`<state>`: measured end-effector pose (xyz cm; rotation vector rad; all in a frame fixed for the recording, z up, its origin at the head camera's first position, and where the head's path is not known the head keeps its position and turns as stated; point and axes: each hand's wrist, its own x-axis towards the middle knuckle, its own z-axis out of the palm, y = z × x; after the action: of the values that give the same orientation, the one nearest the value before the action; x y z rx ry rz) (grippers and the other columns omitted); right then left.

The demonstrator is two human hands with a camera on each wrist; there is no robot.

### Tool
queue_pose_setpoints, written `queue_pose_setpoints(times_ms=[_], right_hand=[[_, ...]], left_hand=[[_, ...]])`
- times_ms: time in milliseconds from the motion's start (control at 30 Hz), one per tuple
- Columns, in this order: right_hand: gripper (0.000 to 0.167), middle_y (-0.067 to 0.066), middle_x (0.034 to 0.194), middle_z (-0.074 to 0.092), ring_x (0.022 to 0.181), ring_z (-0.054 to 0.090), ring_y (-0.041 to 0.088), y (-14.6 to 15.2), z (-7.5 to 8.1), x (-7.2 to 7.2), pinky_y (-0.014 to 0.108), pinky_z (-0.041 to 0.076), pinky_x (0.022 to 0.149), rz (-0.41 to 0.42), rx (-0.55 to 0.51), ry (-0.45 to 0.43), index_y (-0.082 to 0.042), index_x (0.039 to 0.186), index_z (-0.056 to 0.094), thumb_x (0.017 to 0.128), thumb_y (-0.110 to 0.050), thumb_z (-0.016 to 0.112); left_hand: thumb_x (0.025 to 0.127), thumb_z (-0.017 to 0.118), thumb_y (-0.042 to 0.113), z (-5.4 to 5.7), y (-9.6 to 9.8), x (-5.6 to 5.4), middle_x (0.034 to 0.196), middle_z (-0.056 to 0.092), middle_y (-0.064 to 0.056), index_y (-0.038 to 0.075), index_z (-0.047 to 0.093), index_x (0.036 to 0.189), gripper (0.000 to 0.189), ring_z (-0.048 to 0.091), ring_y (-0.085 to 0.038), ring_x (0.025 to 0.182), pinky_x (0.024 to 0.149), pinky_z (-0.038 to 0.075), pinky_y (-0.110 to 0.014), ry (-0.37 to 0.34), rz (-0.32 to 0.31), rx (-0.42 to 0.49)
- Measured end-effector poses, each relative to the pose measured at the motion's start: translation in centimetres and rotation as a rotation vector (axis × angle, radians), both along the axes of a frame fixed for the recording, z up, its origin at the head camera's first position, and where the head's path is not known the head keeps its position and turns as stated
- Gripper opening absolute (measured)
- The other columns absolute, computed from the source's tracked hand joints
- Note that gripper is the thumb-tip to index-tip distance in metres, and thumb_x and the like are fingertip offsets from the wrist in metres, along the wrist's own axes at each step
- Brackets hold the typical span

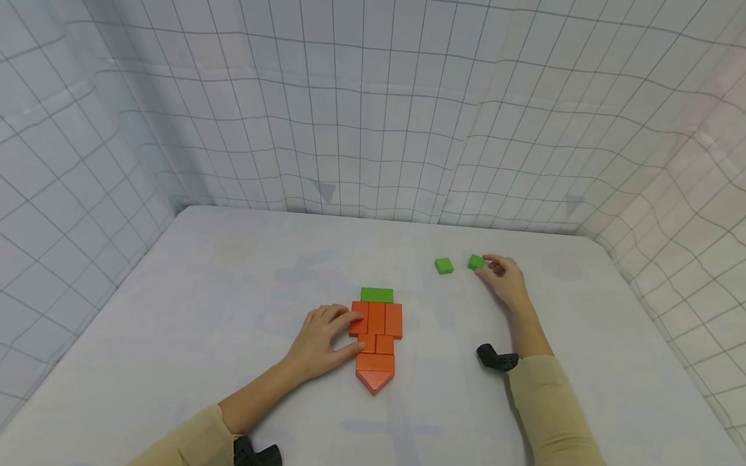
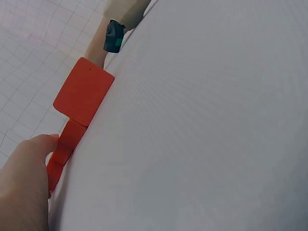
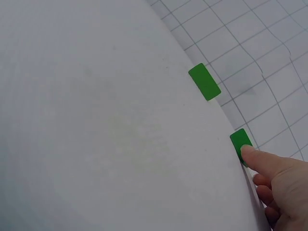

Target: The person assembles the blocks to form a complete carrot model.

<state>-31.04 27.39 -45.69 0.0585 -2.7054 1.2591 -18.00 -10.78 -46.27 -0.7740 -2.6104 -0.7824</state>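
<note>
Orange blocks (image 1: 376,318) lie flat against one another in the middle of the table, with an orange triangular block (image 1: 375,380) at the near end. A green rectangular block (image 1: 377,295) adjoins their far end. My left hand (image 1: 320,340) rests at their left side, index finger and thumb touching the orange blocks. At the far right, my right hand (image 1: 506,281) pinches a small green block (image 1: 474,262) between thumb and fingers. Left of it sits another small green block (image 1: 444,266). The right wrist view shows the thumb on the pinched green block (image 3: 237,138).
The white table (image 1: 245,272) is bordered by a white grid-patterned curtain (image 1: 373,129) at the back and both sides. A black wrist device (image 1: 495,357) is at the right sleeve, and another black device (image 1: 256,453) at the left.
</note>
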Motion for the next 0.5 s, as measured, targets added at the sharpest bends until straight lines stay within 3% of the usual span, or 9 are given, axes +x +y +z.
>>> queue_pose_setpoints(times_ms=[267, 500], right_hand=[[0.041, 0.018, 0.104, 0.052, 0.096, 0.047, 0.026, -0.3, 0.0, 0.0, 0.037, 0.038, 0.085, -0.025, -0.039, 0.033, 0.001, 0.121, 0.053, 0.086, -0.017, 0.064], [0.038, 0.015, 0.093, 0.057, 0.083, 0.05, 0.017, -1.5, 0.8, 0.1, 0.028, 0.038, 0.072, 0.007, -0.141, 0.204, 0.001, 0.114, 0.058, 0.082, -0.017, 0.069]], left_hand=[[0.078, 0.066, 0.043, 0.0, 0.0, 0.0, 0.108, 0.053, -0.002, 0.018, 0.06, 0.115, 0.046, 0.046, -0.022, 0.102, 0.089, 0.034, -0.046, -0.002, 0.005, -0.009], [0.077, 0.066, 0.043, 0.0, 0.0, 0.1, 0.108, 0.054, -0.003, 0.018, 0.06, 0.116, 0.046, 0.047, -0.022, 0.102, 0.089, 0.034, -0.045, -0.003, 0.003, -0.003]])
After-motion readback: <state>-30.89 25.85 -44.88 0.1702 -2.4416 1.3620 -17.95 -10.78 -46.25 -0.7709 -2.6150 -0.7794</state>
